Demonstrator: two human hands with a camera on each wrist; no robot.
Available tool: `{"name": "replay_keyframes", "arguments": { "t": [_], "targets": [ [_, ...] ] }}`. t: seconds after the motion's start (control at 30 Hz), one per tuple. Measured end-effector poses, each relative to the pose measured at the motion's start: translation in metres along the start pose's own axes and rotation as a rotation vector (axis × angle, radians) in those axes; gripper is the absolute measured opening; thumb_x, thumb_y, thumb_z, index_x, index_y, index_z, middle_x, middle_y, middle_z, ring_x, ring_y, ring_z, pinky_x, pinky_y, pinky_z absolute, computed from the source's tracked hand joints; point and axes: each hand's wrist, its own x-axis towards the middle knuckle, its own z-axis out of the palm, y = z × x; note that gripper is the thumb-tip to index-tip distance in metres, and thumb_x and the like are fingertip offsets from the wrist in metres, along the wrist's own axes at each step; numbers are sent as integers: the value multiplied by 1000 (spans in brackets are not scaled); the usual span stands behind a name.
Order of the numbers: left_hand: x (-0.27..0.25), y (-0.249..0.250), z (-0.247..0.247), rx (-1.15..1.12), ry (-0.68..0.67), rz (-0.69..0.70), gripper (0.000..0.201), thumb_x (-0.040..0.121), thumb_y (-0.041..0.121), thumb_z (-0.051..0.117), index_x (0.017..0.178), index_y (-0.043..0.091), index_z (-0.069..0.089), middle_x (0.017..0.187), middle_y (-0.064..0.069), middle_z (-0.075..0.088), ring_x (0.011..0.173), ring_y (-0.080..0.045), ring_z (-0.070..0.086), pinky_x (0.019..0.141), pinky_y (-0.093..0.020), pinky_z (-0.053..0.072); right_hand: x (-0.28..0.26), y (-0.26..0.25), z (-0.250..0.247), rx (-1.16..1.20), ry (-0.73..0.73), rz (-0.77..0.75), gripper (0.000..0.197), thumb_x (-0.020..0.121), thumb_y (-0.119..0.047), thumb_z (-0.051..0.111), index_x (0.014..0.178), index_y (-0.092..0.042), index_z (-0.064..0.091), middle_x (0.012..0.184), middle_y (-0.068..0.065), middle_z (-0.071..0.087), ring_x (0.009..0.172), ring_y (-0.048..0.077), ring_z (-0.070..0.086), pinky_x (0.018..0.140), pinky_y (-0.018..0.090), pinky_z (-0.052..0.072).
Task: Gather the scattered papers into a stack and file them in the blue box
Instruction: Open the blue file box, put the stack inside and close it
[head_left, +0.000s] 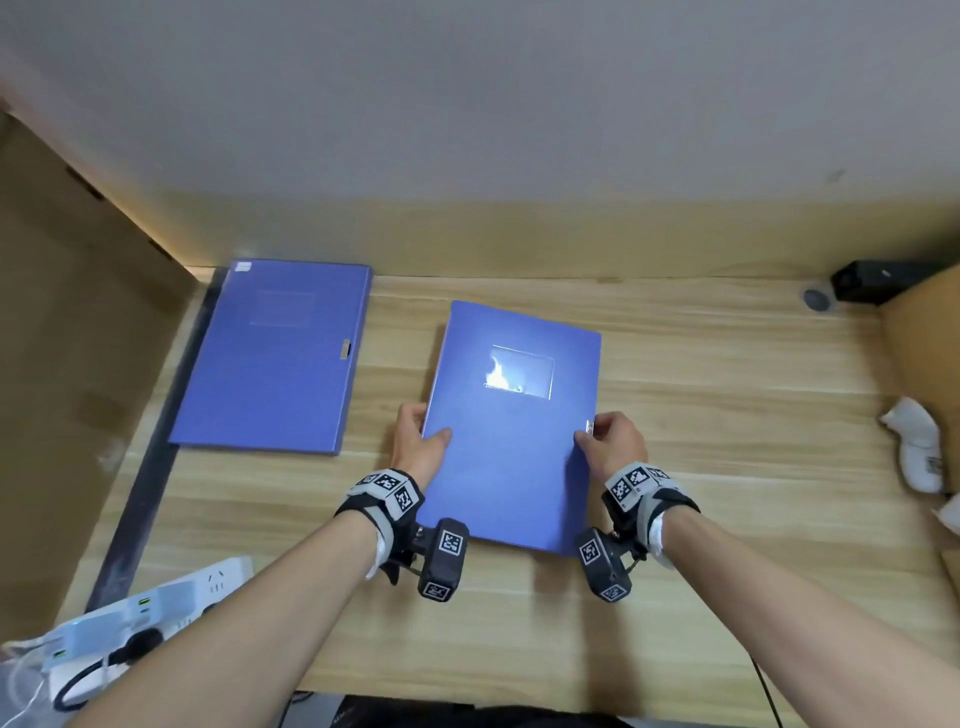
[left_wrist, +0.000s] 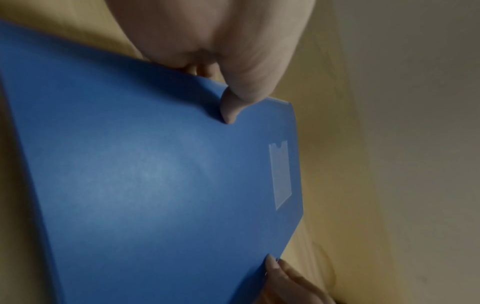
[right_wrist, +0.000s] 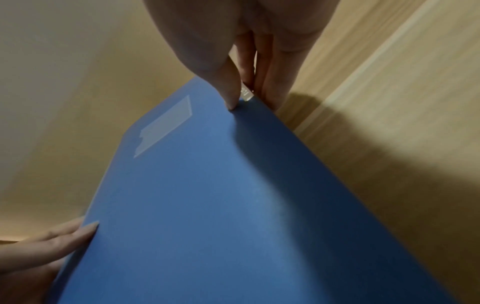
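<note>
A closed blue file box (head_left: 511, 426) with a clear label pocket (head_left: 521, 371) lies on the wooden desk in front of me. My left hand (head_left: 418, 441) grips its left edge, thumb on the lid (left_wrist: 228, 111) and fingers underneath. My right hand (head_left: 610, 441) pinches the right edge beside the small metal clasp (right_wrist: 246, 93), thumb on top. A second blue file box (head_left: 280, 358) lies closed at the desk's back left. No loose papers are in sight.
A white power strip (head_left: 150, 608) with plugs and cables sits at the front left. Cardboard walls (head_left: 62, 364) flank both sides. A white crumpled object (head_left: 917, 447) lies at the right edge, a black device (head_left: 872, 280) in the back right corner.
</note>
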Motion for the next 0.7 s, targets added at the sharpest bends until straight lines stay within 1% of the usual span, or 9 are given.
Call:
{"name": "replay_keyframes", "arguments": {
  "t": [0.03,0.1,0.17,0.23,0.33,0.4,0.47,0.63,0.7],
  "targets": [
    [1,3,-9,-44,17,5,31,88,2,61,112,17,48,117,-8,61,94,-23,63,87,-41,55,-4,-9,4,31,3,-15,26,80,-22,67,103,-12,60,94,3,67,94,28,65,85,36,49],
    [5,12,-31,-111,32,16,31,87,0,61,109,20,50,119,-7,64,99,-25,66,90,-46,56,-10,-33,12,96,15,-51,25,81,-23,67,102,-13,58,91,0,63,89,26,63,83,36,49],
    [11,22,-56,-153,45,21,31,88,0,60,110,20,51,121,-8,65,105,-28,67,92,-51,55,-17,-60,21,172,17,-112,24,83,-20,66,103,-11,57,91,0,61,85,23,59,76,30,44],
    [18,30,-80,-158,77,27,31,90,3,59,117,15,50,121,-7,63,105,-30,67,91,-52,55,-23,-87,34,245,7,-173,22,84,-17,65,103,-10,55,93,2,61,84,21,58,74,27,40],
    [29,39,-118,-162,134,38,30,92,6,58,119,15,49,118,-4,61,102,-29,67,89,-49,56,-28,-125,59,316,-53,-242,20,87,-16,62,104,-11,52,97,4,64,86,22,61,76,30,46],
    [41,40,-144,-164,162,49,28,93,7,57,117,17,49,120,-4,59,102,-28,66,89,-47,56,-32,-148,77,323,-87,-276,24,89,-17,61,109,-9,52,99,3,63,85,20,61,75,28,45],
    [54,39,-170,-165,183,54,29,93,8,58,119,17,49,123,-4,59,103,-28,66,88,-45,56,-35,-168,96,324,-121,-299,28,89,-17,61,113,-6,51,100,2,61,86,19,60,76,28,44],
    [87,32,-231,-143,209,38,32,95,11,57,125,17,49,125,-4,59,105,-29,65,90,-49,56,-40,-207,154,337,-210,-286,34,86,-18,64,117,-11,50,103,5,64,89,21,64,84,38,54],
    [100,29,-251,-130,209,37,31,95,11,56,125,17,49,125,-4,60,106,-28,65,90,-47,55,-43,-220,177,343,-252,-272,38,85,-16,66,118,-12,48,100,5,65,89,22,65,85,39,54]
  ]
}}
